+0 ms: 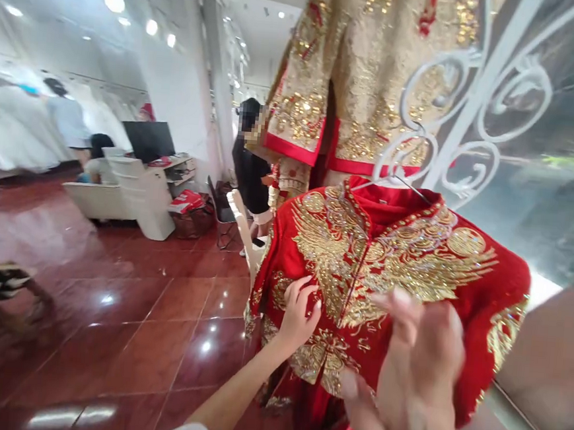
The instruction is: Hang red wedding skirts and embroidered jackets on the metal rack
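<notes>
A red jacket [490, 284] with gold and silver embroidery hangs on a thin wire hanger [413, 187]. Its front edges meet at the middle below the open collar. My left hand [302, 314] rests against the embroidered front on the left side, its fingers bent and spread, holding nothing visible. Closer to the camera, my right hand [417, 358] is raised before the right half of the jacket. Motion blurs it, but the thumb stands apart from the bent fingers, and I see nothing held. Whether it touches the cloth is unclear. Red fabric [314, 409] shows beneath the jacket.
A gold garment [377, 83] with red trim hangs above and behind, beside a white scrolled metal stand [461, 116]. A window [562, 190] is at right. Behind are a white chair [246, 232], a person in black [246, 165], a desk [139, 197] and white gowns [10, 127].
</notes>
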A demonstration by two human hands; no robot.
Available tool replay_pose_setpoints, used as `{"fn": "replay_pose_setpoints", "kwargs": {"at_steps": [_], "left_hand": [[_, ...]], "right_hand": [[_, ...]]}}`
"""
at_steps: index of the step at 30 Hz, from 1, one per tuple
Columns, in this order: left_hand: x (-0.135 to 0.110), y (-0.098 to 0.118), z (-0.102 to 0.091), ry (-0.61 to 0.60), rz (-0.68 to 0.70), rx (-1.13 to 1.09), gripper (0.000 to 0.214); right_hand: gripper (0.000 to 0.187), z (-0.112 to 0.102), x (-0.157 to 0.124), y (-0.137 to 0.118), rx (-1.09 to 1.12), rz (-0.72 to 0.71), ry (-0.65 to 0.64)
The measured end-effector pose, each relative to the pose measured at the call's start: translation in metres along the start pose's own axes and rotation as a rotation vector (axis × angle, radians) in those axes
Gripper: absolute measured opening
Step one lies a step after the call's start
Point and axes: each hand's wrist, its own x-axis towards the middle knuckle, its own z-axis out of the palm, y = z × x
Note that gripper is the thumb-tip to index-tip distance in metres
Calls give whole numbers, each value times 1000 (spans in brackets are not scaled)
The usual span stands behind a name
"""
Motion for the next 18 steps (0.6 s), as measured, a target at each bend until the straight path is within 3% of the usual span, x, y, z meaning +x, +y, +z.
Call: {"fn": "replay_pose_setpoints", "kwargs": {"at_steps": [2, 4, 6, 8, 12, 18], "left_hand": [[41, 17, -16, 58, 136, 69, 32], [84, 36, -32, -2, 379, 169, 34], [120, 52, -44, -77, 585, 275, 35], [143, 61, -50, -151, 685, 365, 37], [156, 62, -50, -185, 702, 418, 40], [162, 64, -55, -163, 669, 470, 46]], "right_hand": [[67, 13, 13, 20, -17, 52, 110], [48, 34, 17, 48, -189, 116, 217], [36, 59, 15, 77, -326, 149, 166], [32, 77, 10, 99, -395, 152, 138], [22, 84, 8, 116, -391, 126, 246], [20, 64, 18, 115, -363, -19, 156]]}}
